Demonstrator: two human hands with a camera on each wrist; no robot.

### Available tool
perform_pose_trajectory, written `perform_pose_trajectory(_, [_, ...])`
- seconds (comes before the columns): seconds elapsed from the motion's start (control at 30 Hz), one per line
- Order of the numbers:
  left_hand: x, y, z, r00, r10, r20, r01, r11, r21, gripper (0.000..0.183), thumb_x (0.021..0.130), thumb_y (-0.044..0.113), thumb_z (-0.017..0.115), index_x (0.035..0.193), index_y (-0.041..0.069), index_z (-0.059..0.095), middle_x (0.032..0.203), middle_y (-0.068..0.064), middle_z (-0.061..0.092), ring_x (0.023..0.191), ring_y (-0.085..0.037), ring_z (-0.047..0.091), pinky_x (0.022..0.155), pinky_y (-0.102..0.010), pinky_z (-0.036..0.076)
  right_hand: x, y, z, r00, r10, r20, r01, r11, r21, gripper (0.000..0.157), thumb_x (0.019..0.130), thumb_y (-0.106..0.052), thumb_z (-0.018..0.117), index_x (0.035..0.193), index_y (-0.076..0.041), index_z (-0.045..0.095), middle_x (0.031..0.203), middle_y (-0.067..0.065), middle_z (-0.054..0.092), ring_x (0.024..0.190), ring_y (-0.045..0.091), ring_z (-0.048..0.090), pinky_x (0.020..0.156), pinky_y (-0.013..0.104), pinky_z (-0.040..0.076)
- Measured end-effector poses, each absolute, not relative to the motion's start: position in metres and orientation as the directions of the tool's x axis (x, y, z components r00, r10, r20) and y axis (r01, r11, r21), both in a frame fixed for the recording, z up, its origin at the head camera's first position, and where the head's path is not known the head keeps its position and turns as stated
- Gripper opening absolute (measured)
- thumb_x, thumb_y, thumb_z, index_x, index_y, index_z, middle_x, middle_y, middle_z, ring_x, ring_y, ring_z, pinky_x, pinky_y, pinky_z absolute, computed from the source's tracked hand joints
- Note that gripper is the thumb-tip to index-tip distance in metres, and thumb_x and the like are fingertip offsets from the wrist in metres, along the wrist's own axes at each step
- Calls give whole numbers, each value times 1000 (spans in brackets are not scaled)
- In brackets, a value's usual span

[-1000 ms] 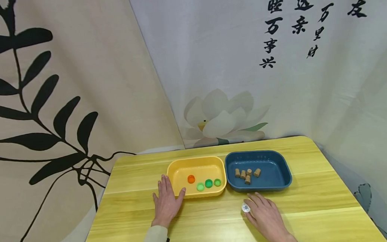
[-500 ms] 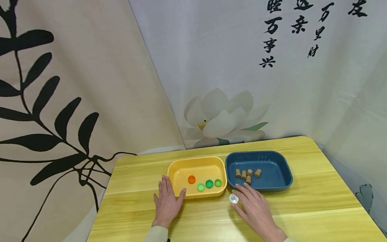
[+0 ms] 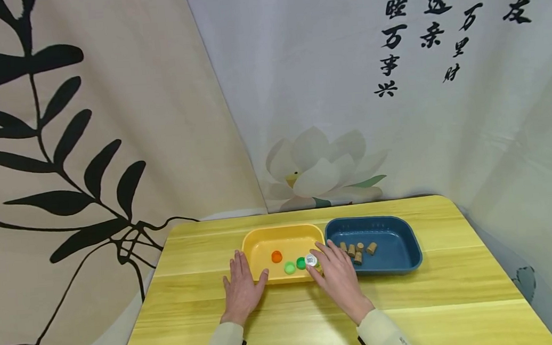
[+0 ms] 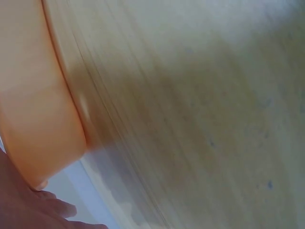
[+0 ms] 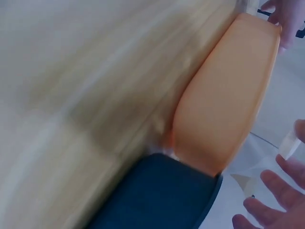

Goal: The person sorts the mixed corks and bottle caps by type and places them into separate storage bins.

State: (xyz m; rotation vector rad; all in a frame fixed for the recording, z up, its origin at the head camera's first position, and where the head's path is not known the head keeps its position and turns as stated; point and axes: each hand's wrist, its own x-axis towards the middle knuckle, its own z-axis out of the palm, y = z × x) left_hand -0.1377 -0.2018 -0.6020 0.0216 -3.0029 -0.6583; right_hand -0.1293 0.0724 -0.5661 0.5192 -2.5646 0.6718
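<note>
In the head view my right hand [image 3: 338, 280] pinches a white bottle cap [image 3: 311, 260] between thumb and fingers, above the right end of the yellow tray [image 3: 259, 243]. The right wrist view shows the white cap [image 5: 288, 145] edge-on at the fingertips. Inside the tray lie an orange cap [image 3: 276, 256], a light green cap [image 3: 289, 268] and a darker green cap [image 3: 301, 263]; another green one is mostly hidden by the white cap. My left hand [image 3: 242, 290] lies with straight fingers at the tray's left front corner, apparently touching it.
A blue tray [image 3: 393, 242] stands right beside the yellow one, with several corks [image 3: 358, 258] in its left part. Both trays are on a wooden table [image 3: 286, 321], toward its back edge. A printed cloth [image 3: 181, 120] hangs behind the table.
My right hand has moved left and away from me, carrying the white cap from the table in front of the blue tray to over the yellow tray. The left hand has stayed put.
</note>
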Motion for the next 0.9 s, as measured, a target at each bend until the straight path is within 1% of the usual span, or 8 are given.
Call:
perform_pose_trajectory(0.17, [-138, -201, -602, -997, -31, 71, 2, 907, 421, 99, 102, 65, 45, 163, -6, 11, 172, -21, 6, 156, -45, 14, 114, -77, 18, -148, 57, -563, -841, -263, 472, -455, 817, -354, 43, 96, -36, 76, 129, -10, 70, 142, 13, 62, 138, 43, 49, 110, 63, 41])
perform_pose_trajectory(0.3, [-139, -200, -602, -997, -26, 78, 10, 905, 425, 99, 103, 64, 46, 163, -6, 13, 171, -22, 8, 155, -45, 16, 114, -77, 19, -162, 49, -564, -852, -261, 454, -437, 831, -343, 42, 97, -38, 74, 128, -10, 71, 140, 13, 64, 137, 43, 50, 109, 64, 42])
perform_pose_trajectory(0.5, [-141, -198, -602, -997, -20, 76, 14, 908, 419, 99, 102, 65, 45, 163, -6, 13, 171, -22, 8, 155, -45, 17, 114, -76, 20, -178, 40, -566, -870, -236, 433, -401, 849, -343, 38, 95, -36, 77, 123, -10, 73, 134, 13, 67, 134, 41, 53, 106, 65, 44])
perform_pose_trajectory(0.63, [-142, -196, -601, -997, -23, 76, 11, 907, 421, 99, 102, 64, 46, 163, -6, 12, 172, -21, 8, 155, -44, 16, 115, -76, 20, -185, 35, -566, -894, -227, 386, -371, 858, -354, 39, 96, -36, 76, 124, -10, 73, 135, 13, 66, 136, 41, 51, 107, 66, 42])
perform_pose_trajectory(0.7, [-143, -196, -601, -997, -22, 75, 11, 908, 420, 99, 102, 64, 47, 163, -6, 12, 172, -21, 8, 156, -44, 15, 114, -76, 20, -187, 33, -566, -908, -222, 355, -353, 861, -365, 41, 96, -38, 75, 127, -10, 72, 137, 13, 65, 138, 41, 49, 109, 67, 40])
perform_pose_trajectory(0.9, [-144, -196, -599, -998, -10, 66, 18, 914, 404, 98, 103, 63, 46, 163, -7, 11, 171, -22, 7, 155, -44, 15, 114, -77, 21, -186, 33, -568, -931, -229, 285, -331, 861, -387, 57, 96, -46, 72, 140, -10, 63, 149, 14, 56, 145, 42, 42, 113, 69, 33])
